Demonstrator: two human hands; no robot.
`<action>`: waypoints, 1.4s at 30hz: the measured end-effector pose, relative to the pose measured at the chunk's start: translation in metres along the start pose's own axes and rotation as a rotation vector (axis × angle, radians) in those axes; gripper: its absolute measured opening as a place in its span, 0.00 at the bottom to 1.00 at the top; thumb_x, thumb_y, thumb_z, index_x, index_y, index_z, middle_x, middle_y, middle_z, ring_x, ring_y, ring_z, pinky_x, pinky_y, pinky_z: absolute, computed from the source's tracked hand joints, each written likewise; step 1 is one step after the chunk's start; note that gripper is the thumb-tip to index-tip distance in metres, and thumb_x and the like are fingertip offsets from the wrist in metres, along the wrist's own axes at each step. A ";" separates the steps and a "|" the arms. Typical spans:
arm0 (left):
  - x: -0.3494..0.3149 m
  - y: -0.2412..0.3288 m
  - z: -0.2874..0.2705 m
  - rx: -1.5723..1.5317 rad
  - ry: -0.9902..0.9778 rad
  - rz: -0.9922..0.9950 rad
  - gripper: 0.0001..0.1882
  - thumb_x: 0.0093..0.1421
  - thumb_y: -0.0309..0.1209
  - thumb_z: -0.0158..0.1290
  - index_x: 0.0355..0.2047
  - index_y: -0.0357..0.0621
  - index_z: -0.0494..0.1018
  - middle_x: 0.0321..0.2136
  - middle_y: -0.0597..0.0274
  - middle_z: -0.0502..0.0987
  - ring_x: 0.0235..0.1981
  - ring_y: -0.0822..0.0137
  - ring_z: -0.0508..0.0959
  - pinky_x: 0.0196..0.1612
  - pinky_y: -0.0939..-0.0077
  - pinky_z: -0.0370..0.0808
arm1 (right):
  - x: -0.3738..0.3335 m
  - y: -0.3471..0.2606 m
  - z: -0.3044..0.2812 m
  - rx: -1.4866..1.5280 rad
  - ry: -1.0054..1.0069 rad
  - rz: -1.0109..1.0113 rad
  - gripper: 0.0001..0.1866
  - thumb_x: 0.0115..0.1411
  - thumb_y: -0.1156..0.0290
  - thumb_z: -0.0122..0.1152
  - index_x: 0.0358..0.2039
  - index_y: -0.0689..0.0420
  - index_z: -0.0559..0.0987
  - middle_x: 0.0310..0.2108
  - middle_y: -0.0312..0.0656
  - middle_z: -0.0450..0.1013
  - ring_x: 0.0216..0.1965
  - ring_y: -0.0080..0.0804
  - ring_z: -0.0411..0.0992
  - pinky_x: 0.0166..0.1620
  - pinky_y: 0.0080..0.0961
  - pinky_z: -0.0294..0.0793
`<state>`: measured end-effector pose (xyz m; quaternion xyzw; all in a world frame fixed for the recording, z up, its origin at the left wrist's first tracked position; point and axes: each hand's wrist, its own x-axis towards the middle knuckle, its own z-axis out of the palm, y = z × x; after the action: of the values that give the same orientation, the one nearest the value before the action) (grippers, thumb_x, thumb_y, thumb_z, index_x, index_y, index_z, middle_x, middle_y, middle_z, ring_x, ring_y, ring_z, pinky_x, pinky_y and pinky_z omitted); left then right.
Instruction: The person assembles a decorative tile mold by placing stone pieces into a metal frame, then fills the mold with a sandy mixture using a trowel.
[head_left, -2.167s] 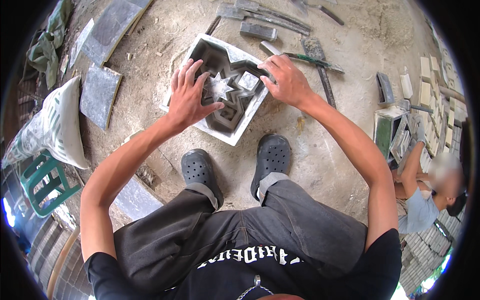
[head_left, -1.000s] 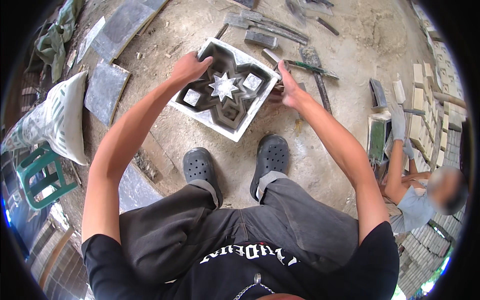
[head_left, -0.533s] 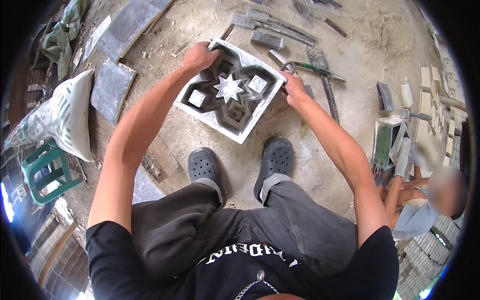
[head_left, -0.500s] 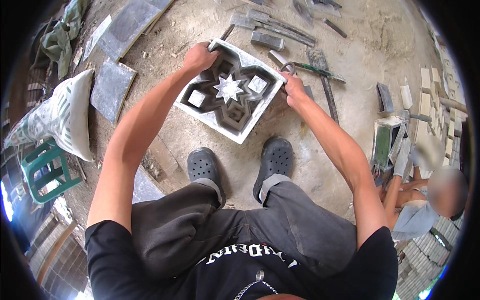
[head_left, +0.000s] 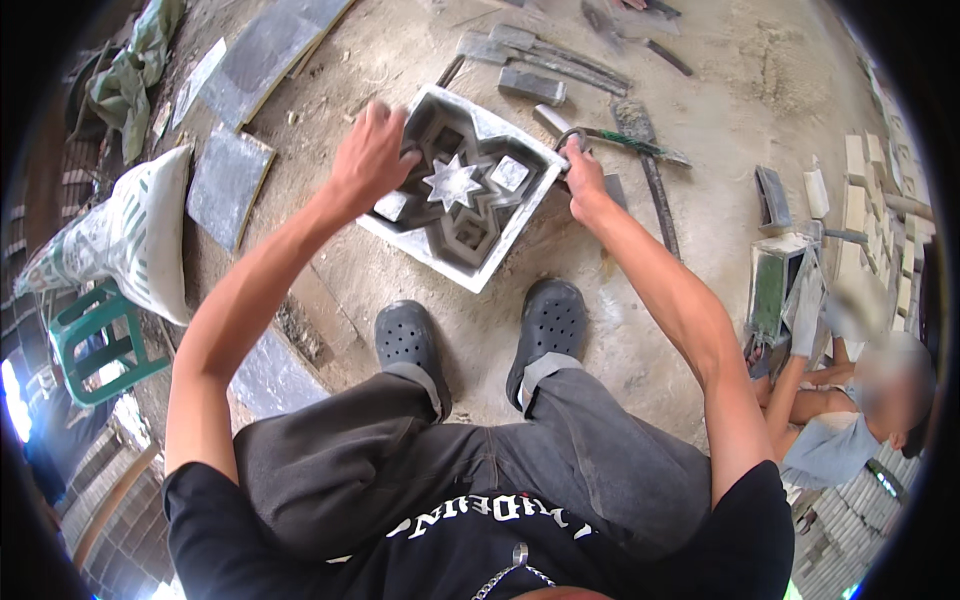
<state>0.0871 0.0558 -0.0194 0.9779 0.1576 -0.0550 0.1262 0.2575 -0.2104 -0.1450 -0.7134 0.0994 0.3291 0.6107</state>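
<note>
Head view: nearest me, my two dark clogs [head_left: 407, 338] stand apart on the dusty ground [head_left: 645, 335], with a bare strip between their toes and the closest corner of a pale square mould [head_left: 452, 183]. It lies on the ground, turned cornerwise to me, its walled edges framing deep recesses around a star-shaped centre. My right grip [head_left: 587, 183] is curled round a dark ring handle [head_left: 574, 134] at its right corner. My left grip [head_left: 368, 160] is loose, fingers spread at the left edge; blur hides whether they touch. Left of that edge, bare ground runs to a grey slab [head_left: 229, 188]. Past the far edge, a grey block [head_left: 532, 86] and a green tool [head_left: 630, 142] narrow the room. Rightward, clear ground stretches toward another person [head_left: 832, 455] beside a green box [head_left: 770, 290].
</note>
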 end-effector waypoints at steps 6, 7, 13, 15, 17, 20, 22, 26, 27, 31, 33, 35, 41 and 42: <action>-0.021 0.002 0.034 0.071 -0.114 -0.050 0.28 0.54 0.25 0.57 0.54 0.39 0.63 0.51 0.40 0.66 0.47 0.44 0.74 0.45 0.56 0.78 | 0.000 -0.006 -0.001 -0.323 0.143 -0.103 0.27 0.64 0.47 0.55 0.46 0.62 0.73 0.41 0.51 0.76 0.46 0.41 0.74 0.50 0.37 0.71; -0.019 0.005 0.029 0.106 -0.103 -0.049 0.19 0.56 0.22 0.53 0.49 0.39 0.66 0.46 0.43 0.69 0.44 0.44 0.77 0.41 0.57 0.79 | -0.003 -0.014 0.003 -0.418 0.212 -0.187 0.30 0.61 0.49 0.59 0.53 0.62 0.68 0.44 0.52 0.76 0.47 0.45 0.74 0.52 0.38 0.71; -0.002 0.004 0.025 0.172 -0.118 -0.069 0.11 0.50 0.22 0.57 0.35 0.36 0.79 0.39 0.40 0.77 0.39 0.45 0.82 0.40 0.60 0.81 | -0.023 -0.072 0.030 -0.662 0.249 -0.744 0.28 0.57 0.58 0.63 0.55 0.56 0.69 0.50 0.47 0.71 0.54 0.47 0.66 0.56 0.45 0.64; 0.001 0.012 0.005 0.140 -0.206 -0.020 0.10 0.48 0.23 0.58 0.32 0.36 0.80 0.35 0.41 0.79 0.37 0.46 0.82 0.40 0.60 0.81 | -0.037 -0.086 0.040 -0.682 0.130 -0.864 0.24 0.57 0.60 0.63 0.51 0.55 0.72 0.49 0.47 0.72 0.53 0.47 0.67 0.55 0.43 0.65; 0.001 0.012 -0.011 0.133 -0.181 0.012 0.10 0.42 0.28 0.61 0.27 0.37 0.82 0.28 0.45 0.82 0.34 0.49 0.83 0.40 0.60 0.81 | -0.056 -0.099 0.054 -0.762 -0.122 -0.935 0.22 0.57 0.60 0.63 0.49 0.56 0.74 0.49 0.48 0.72 0.53 0.48 0.67 0.56 0.42 0.65; -0.002 0.027 -0.052 0.100 -0.231 0.061 0.13 0.39 0.32 0.64 0.26 0.37 0.82 0.30 0.45 0.82 0.35 0.48 0.83 0.39 0.59 0.81 | -0.085 -0.106 0.070 -0.793 -0.423 -1.125 0.28 0.55 0.56 0.66 0.51 0.60 0.74 0.49 0.53 0.73 0.53 0.51 0.69 0.57 0.40 0.67; -0.007 0.045 -0.084 0.060 -0.214 0.128 0.13 0.40 0.30 0.65 0.28 0.38 0.82 0.31 0.44 0.82 0.36 0.47 0.83 0.41 0.60 0.81 | -0.108 -0.111 0.080 -0.884 -0.516 -1.313 0.35 0.52 0.52 0.69 0.54 0.61 0.72 0.49 0.54 0.73 0.52 0.53 0.70 0.56 0.40 0.68; -0.009 0.081 -0.119 -0.151 -0.231 0.217 0.17 0.37 0.36 0.64 0.25 0.35 0.81 0.24 0.38 0.79 0.30 0.44 0.82 0.36 0.58 0.80 | -0.140 -0.119 0.075 -0.937 -0.656 -0.945 0.37 0.49 0.50 0.71 0.53 0.60 0.72 0.47 0.56 0.74 0.49 0.54 0.72 0.52 0.41 0.71; -0.009 0.084 -0.118 -0.190 -0.225 0.235 0.21 0.37 0.40 0.64 0.27 0.34 0.81 0.26 0.39 0.80 0.30 0.45 0.82 0.37 0.59 0.79 | -0.145 -0.120 0.071 -0.961 -0.623 -0.824 0.36 0.49 0.50 0.71 0.52 0.60 0.72 0.46 0.56 0.74 0.48 0.54 0.73 0.51 0.41 0.72; 0.016 0.065 -0.086 -0.532 -0.105 0.213 0.26 0.49 0.49 0.65 0.33 0.34 0.82 0.29 0.47 0.83 0.31 0.52 0.83 0.39 0.64 0.79 | -0.142 -0.093 0.009 -0.998 -0.356 -0.778 0.30 0.51 0.54 0.70 0.48 0.61 0.73 0.40 0.57 0.77 0.44 0.56 0.75 0.46 0.43 0.74; 0.028 0.048 -0.070 -0.662 -0.043 0.046 0.28 0.54 0.51 0.63 0.40 0.34 0.80 0.33 0.50 0.83 0.34 0.55 0.83 0.41 0.65 0.79 | -0.144 -0.075 -0.035 -0.962 -0.188 -0.666 0.31 0.51 0.54 0.69 0.48 0.63 0.73 0.39 0.59 0.77 0.44 0.57 0.76 0.46 0.43 0.74; 0.043 0.018 -0.038 -0.633 0.221 -0.055 0.31 0.55 0.51 0.61 0.47 0.35 0.75 0.40 0.44 0.80 0.41 0.48 0.80 0.45 0.61 0.76 | -0.135 -0.042 -0.088 -1.038 -0.022 -0.452 0.33 0.50 0.53 0.69 0.48 0.65 0.72 0.41 0.62 0.76 0.45 0.58 0.75 0.48 0.43 0.74; 0.071 -0.034 0.018 -0.539 -0.155 -0.434 0.48 0.52 0.66 0.55 0.45 0.22 0.74 0.43 0.33 0.78 0.45 0.46 0.80 0.48 0.57 0.75 | -0.098 0.032 -0.187 -1.111 0.010 -0.006 0.37 0.47 0.52 0.69 0.50 0.67 0.72 0.47 0.62 0.74 0.51 0.54 0.73 0.54 0.40 0.72; 0.072 -0.035 0.020 -0.651 -0.245 -0.463 0.48 0.52 0.67 0.54 0.44 0.22 0.75 0.42 0.34 0.79 0.44 0.47 0.80 0.46 0.57 0.75 | -0.097 0.036 -0.191 -1.118 -0.001 0.000 0.37 0.47 0.52 0.69 0.50 0.67 0.72 0.47 0.62 0.75 0.51 0.54 0.74 0.55 0.40 0.72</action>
<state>0.1421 0.1041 -0.0573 0.8120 0.3661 -0.1451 0.4307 0.2306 -0.4225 -0.1095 -0.9285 -0.0906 0.3320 0.1393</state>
